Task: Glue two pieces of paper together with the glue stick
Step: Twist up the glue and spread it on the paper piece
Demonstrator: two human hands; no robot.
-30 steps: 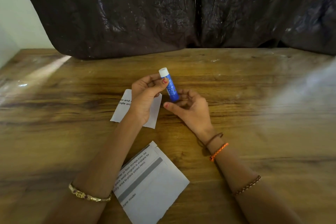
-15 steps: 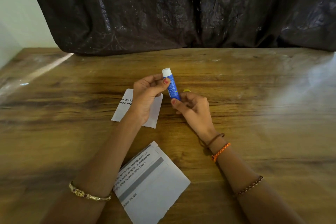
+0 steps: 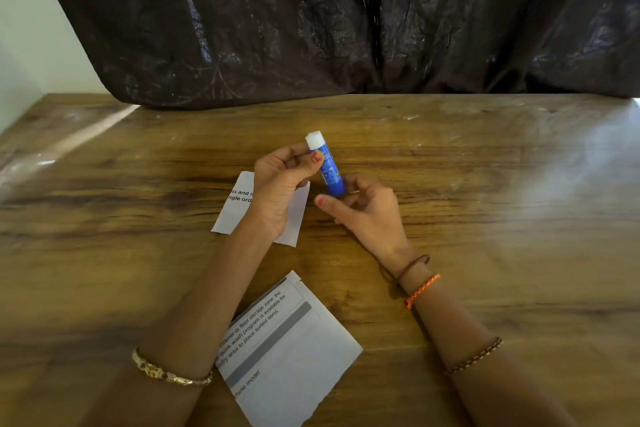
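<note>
My left hand [image 3: 282, 180] pinched the glue stick [image 3: 327, 163] above the table [image 3: 485, 218] while my right hand [image 3: 367, 208] gripped its base, twisting more white glue out, ready for the papers [image 3: 294, 354].

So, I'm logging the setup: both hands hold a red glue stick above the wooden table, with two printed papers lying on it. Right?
Not quite: the head view shows the glue stick is blue with a white tip, not red. Both the left hand and right hand hold it above the wooden table, two printed papers lying there.

Dim, soft light — pale glare streaks the table [image 3: 571, 163], edges bowed.
</note>
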